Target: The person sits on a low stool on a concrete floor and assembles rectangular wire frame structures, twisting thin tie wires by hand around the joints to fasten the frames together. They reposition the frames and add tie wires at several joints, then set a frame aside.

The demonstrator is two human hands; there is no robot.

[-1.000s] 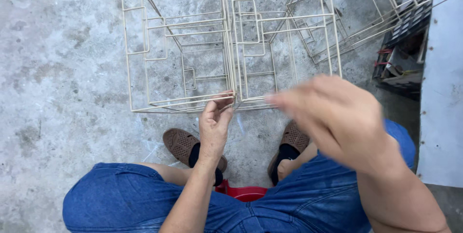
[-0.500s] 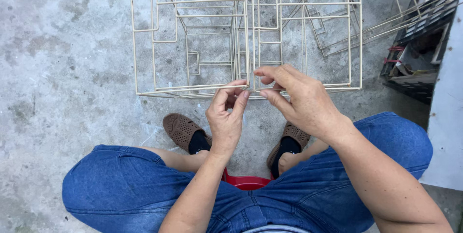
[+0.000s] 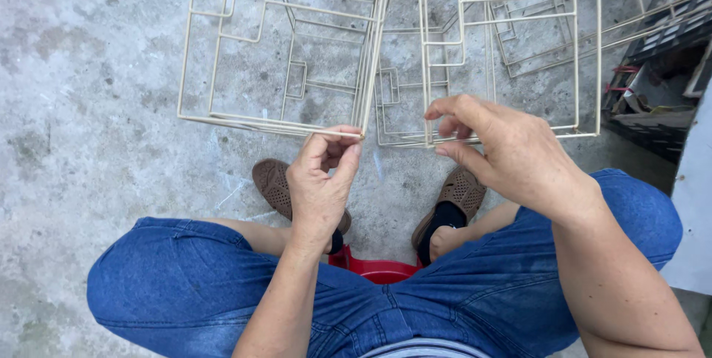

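— Wire frames [image 3: 297, 54], cream-coloured, stand side by side on the concrete floor [image 3: 96, 128] in front of the seated person's knees. How far along does the work look?

— Hard to say closely. Two frames stand upright with their near bottom edges almost in one line, and more lie stacked behind them at the upper right. I would judge the two front ones are being brought together at the corner; nothing visibly ties them yet.

— And the left hand [image 3: 322, 184]?

— Its thumb and fingers are pinched together on the lower corner of the left frame, right where it meets the neighbour.

— The right hand [image 3: 504, 154]?

— Fingers curled close, tips nipping the bottom wire of the right frame [image 3: 512, 61], just beside the left hand. Whether anything small sits between the fingertips, I cannot tell.

— Anything else around?

— Brown shoes [image 3: 274, 184] below the frames, a red stool [image 3: 374, 269] between the legs, dark clutter [image 3: 653, 98] at the right edge.
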